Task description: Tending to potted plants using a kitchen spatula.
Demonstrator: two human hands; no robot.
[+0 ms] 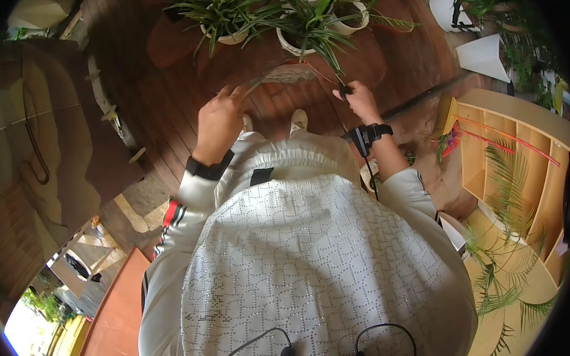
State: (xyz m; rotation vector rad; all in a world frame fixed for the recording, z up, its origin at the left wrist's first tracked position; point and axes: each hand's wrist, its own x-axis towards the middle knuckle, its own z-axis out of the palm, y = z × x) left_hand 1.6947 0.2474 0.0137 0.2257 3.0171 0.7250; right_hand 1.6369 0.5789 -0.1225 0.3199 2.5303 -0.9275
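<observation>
My left hand (222, 121), a black band at its wrist, has its fingers curled around the end of a thin strand (258, 83), perhaps a leaf; blur hides its exact kind. In my right hand (362, 103) is a small black-handled tool (343, 91), seemingly scissors, its slim tip angled toward the plants. A thin reddish strand (320, 73) curves close to that tip. Just beyond my hands, strap-leaved plants grow in white pots, one pot at left (225, 37) and another nearer the middle (294, 45), both on a reddish-brown wooden surface (253, 59).
More white pots (351, 21) stand behind. Dark planks (166, 105) lie below, around my shoes (299, 119). To the right is a pale wooden shelf unit (511, 139) with palm fronds (510, 189) before it. A cable (372, 174) hangs from my right wrist device (364, 138).
</observation>
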